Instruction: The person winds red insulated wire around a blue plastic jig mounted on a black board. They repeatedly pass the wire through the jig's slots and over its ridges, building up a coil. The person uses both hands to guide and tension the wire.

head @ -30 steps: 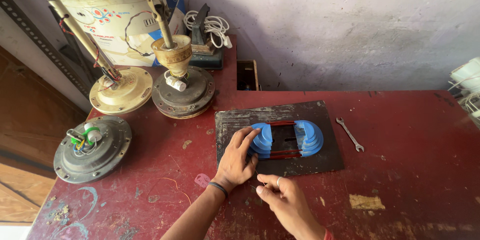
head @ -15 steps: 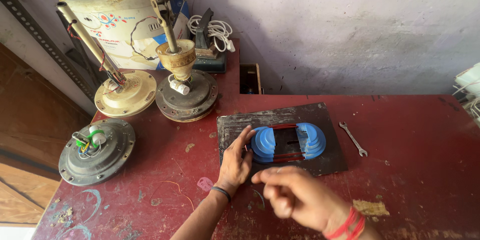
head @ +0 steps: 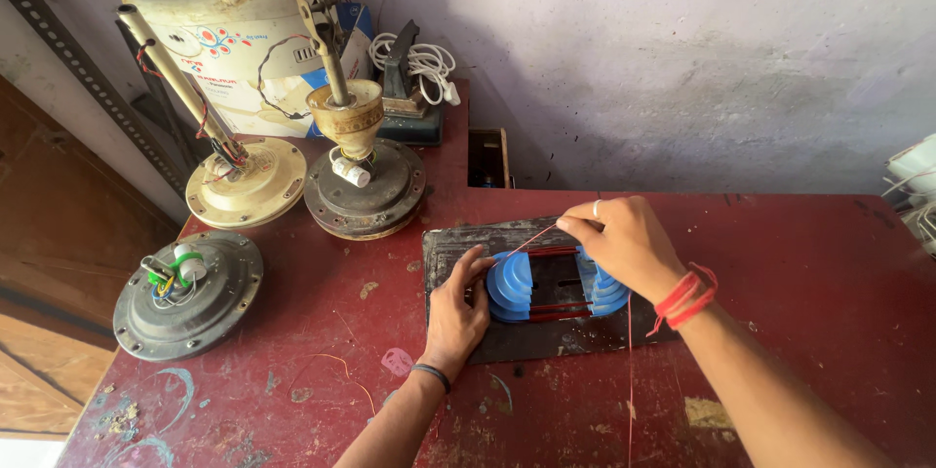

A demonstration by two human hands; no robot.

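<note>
Bare arms; left wrist (head: 430, 376) wears a dark band, right wrist (head: 685, 295) red threads.

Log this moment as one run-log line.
left hand: steadies blue winding former | right hand: pinches red wire above it | base: dark plate on red table

My right hand (head: 624, 244) covers most of the right blue stepped former (head: 606, 294) and part of the dark plate (head: 458, 239), the thin red wire (head: 531, 239) is too fine to follow past my fingertips, and the frame's bottom edge cuts both forearms.
</note>
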